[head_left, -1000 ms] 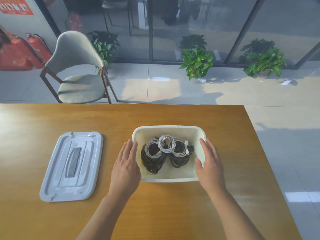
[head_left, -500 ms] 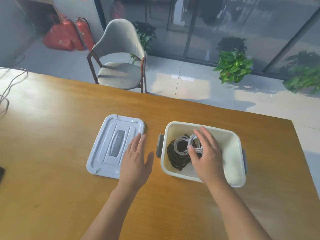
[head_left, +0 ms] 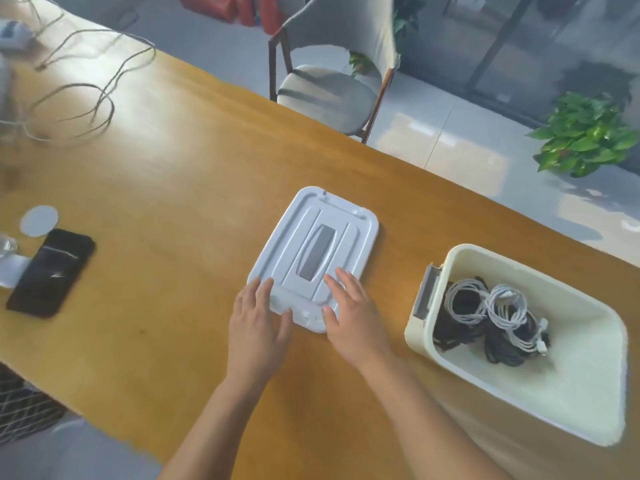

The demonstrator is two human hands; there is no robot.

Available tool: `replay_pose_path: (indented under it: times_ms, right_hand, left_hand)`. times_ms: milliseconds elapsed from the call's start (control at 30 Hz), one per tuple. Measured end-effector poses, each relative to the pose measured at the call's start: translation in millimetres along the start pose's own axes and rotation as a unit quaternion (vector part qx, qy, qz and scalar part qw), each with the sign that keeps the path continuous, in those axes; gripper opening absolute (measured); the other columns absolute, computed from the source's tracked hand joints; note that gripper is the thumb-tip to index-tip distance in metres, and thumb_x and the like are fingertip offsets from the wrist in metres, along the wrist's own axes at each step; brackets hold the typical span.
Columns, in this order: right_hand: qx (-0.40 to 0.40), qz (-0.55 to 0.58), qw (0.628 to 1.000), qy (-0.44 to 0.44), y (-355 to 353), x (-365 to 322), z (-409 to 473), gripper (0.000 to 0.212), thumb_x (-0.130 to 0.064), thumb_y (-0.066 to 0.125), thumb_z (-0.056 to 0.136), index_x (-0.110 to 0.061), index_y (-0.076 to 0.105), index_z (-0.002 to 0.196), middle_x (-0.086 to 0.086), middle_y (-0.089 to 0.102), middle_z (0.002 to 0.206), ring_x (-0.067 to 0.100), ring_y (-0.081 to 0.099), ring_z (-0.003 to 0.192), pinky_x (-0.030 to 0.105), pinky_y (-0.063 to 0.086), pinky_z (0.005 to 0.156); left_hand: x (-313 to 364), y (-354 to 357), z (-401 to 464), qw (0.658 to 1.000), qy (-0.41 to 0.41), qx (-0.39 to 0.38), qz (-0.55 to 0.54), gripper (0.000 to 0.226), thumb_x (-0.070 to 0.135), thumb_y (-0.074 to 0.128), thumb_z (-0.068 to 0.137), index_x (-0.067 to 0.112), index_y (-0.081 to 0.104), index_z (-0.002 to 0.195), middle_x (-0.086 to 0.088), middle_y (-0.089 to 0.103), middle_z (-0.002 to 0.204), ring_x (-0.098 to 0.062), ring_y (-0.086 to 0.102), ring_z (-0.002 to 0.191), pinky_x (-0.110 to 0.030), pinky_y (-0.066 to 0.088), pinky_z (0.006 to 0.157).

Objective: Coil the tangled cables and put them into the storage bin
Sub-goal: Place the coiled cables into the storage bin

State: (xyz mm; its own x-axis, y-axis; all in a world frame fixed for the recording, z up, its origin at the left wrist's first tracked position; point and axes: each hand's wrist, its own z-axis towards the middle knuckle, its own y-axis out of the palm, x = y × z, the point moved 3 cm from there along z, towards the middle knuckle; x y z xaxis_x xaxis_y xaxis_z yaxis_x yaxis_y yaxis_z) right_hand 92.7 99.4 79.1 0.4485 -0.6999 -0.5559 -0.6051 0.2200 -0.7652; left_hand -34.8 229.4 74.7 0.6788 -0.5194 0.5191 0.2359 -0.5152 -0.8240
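Wood-topped and honey-coloured, the table (head_left: 173, 188) runs across the view, with tiled floor and glass walls beyond it. At about four o'clock stands the cream storage bin (head_left: 585, 393), open-topped, a grey handle on its near-left end. Inside it, toward that end, lie the coiled cables (head_left: 491, 323): white loops resting on top of black ones, all within the bin walls.

Just left of the bin, near the centre, the pale grey lid (head_left: 315, 254) lies flat on the table, apart from the bin. Both hands rest on the lid's near edge. The left hand (head_left: 258, 327) has its fingers straight and spread over the near-left corner, its thumb lying on the lid. The right hand (head_left: 353, 317) has its fingers straight and lying on the lid's top close to the dark grey handle recess, with the thumb at the near edge. Neither hand is curled round anything.

At nine o'clock a black phone (head_left: 52, 271) lies on the table beside a white round disc (head_left: 39, 221). At eleven o'clock loose thin cords (head_left: 90, 98) sprawl, blurred. At one o'clock, off the table, stands a grey chair (head_left: 332, 84), and at two o'clock a green potted plant (head_left: 585, 133).
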Motion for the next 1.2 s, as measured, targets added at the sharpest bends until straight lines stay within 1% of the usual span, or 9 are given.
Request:
replay_pose_path:
  times_ms: [167,300,500,600,700,800,1000,1100,1200]
  right_hand:
    - [-0.021,-0.054,0.998,0.008,36.5,5.6,-10.2,0.054,-0.028,0.045,0.108,-0.027,0.035,0.161,-0.005,0.012,0.174,0.013,0.003,0.161,0.033,0.016,0.129]
    - [-0.015,-0.055,0.998,0.003,52.3,-7.8,-20.2,0.056,-0.028,0.048,0.106,-0.027,0.037,0.161,-0.003,0.012,0.174,0.017,0.011,0.16,0.036,0.022,0.128]
    - [-0.079,-0.033,0.996,-0.036,65.9,-34.9,-21.9,0.06,-0.038,0.047,0.106,-0.032,0.029,0.163,-0.007,0.012,0.174,0.016,0.014,0.159,0.036,0.023,0.127]
    - [-0.022,-0.019,1.0,-0.012,50.4,-29.0,-8.3,0.06,-0.039,0.049,0.105,-0.033,0.032,0.162,-0.005,0.01,0.174,0.015,0.011,0.159,0.034,0.018,0.128]
    - [0.068,-0.028,0.994,0.077,23.5,-3.3,8.2,0.061,-0.038,0.051,0.106,-0.031,0.03,0.163,-0.003,0.005,0.175,0.018,0.005,0.16,0.038,0.018,0.13]
    - [0.087,-0.02,0.985,0.148,4.9,22.6,19.6,0.064,-0.039,0.053,0.105,-0.029,0.028,0.164,0.0,0.001,0.175,0.022,0.002,0.161,0.041,0.02,0.129]
    - [0.087,-0.043,0.981,0.168,-5.9,38.7,23.7,0.063,-0.037,0.052,0.105,-0.027,0.028,0.163,0.003,0.017,0.172,0.026,0.015,0.156,0.043,0.025,0.125]
    - [0.1,-0.059,0.98,0.164,-5.8,37.4,19.1,0.062,-0.037,0.054,0.104,-0.024,0.032,0.161,0.004,0.034,0.162,0.025,0.03,0.146,0.041,0.033,0.118]
    - [0.104,-0.063,0.974,0.189,-5.6,38.3,15.4,0.067,-0.041,0.054,0.103,-0.019,0.029,0.161,0.007,0.042,0.151,0.027,0.039,0.137,0.041,0.037,0.112]
  left_hand:
    - [-17.5,14.0,4.2,1.0,-0.008,0.0,-0.008,0.061,0.033,0.061,0.102,0.005,0.044,0.154,-0.014,0.035,0.164,-0.032,0.027,0.154,-0.046,0.026,0.125]
    - [-27.0,16.1,20.3,1.0,0.001,0.013,-0.019,0.059,0.031,0.062,0.101,0.006,0.047,0.152,-0.014,0.028,0.168,-0.028,0.017,0.159,-0.042,0.02,0.127]
    - [-41.2,3.6,52.0,0.998,0.028,0.048,0.019,0.056,0.0,0.059,0.092,0.009,0.054,0.148,-0.019,0.03,0.167,-0.038,0.02,0.157,-0.052,0.032,0.12]
    - [-51.9,-1.1,63.8,0.997,0.041,0.048,0.041,0.063,-0.003,0.055,0.094,0.018,0.051,0.152,-0.019,0.024,0.169,-0.039,0.017,0.158,-0.054,0.031,0.121]
    - [-61.2,-2.6,71.3,0.996,0.055,0.031,0.062,0.07,-0.003,0.053,0.094,0.028,0.045,0.157,-0.019,0.019,0.17,-0.038,0.014,0.159,-0.055,0.027,0.122]
    - [-66.5,-2.3,72.2,0.996,0.051,0.017,0.07,0.071,0.003,0.045,0.098,0.037,0.036,0.16,-0.015,0.016,0.172,-0.032,0.009,0.16,-0.053,0.021,0.125]
    - [-60.8,-1.5,61.1,0.999,0.026,0.039,0.013,0.068,-0.003,0.046,0.097,0.024,0.038,0.16,-0.016,0.027,0.168,-0.032,0.019,0.158,-0.05,0.023,0.126]
    - [-59.7,-0.3,53.8,0.998,-0.003,0.054,-0.027,0.058,0.008,0.048,0.104,0.016,0.036,0.16,-0.014,0.03,0.168,-0.028,0.021,0.158,-0.045,0.021,0.127]
    - [-62.3,0.1,48.7,0.997,-0.023,0.065,-0.034,0.063,0.014,0.056,0.103,0.005,0.032,0.16,-0.016,0.031,0.167,-0.029,0.022,0.158,-0.043,0.019,0.128]
